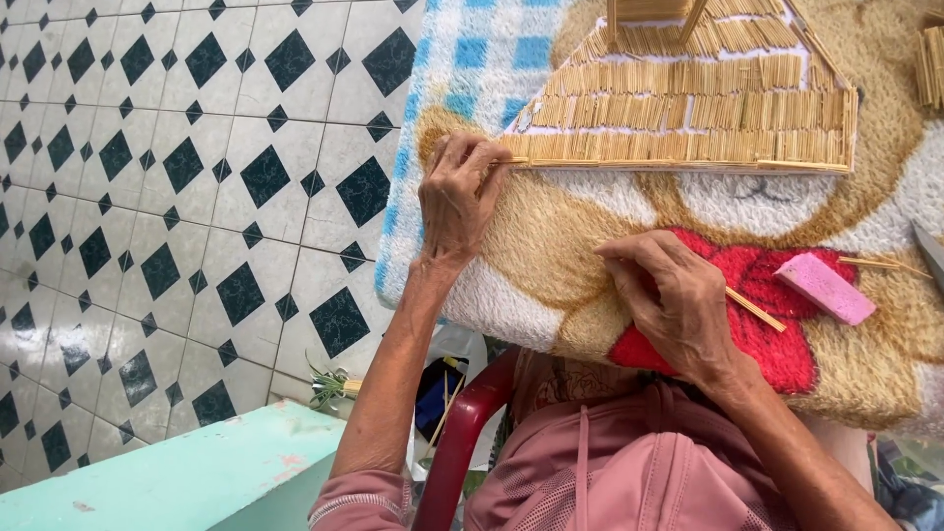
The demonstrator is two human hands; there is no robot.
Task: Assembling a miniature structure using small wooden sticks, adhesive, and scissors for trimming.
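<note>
A flat panel of glued bamboo sticks (688,108), shaped like a roof section, lies on a fluffy rug-covered surface (551,246). My left hand (460,197) pinches the panel's lower left corner, where a thin stick pokes out. My right hand (669,300) rests on the rug's red patch with its fingers curled around a thin bamboo stick (755,310) that juts out to the right. A pink block (824,288) lies just right of that hand.
Another bundle of sticks (929,64) sits at the top right edge. A loose stick (875,263) lies beyond the pink block. A dark red plastic chair arm (462,433), a pale green ledge (187,472) and black-and-white tiled floor (147,197) lie to the left.
</note>
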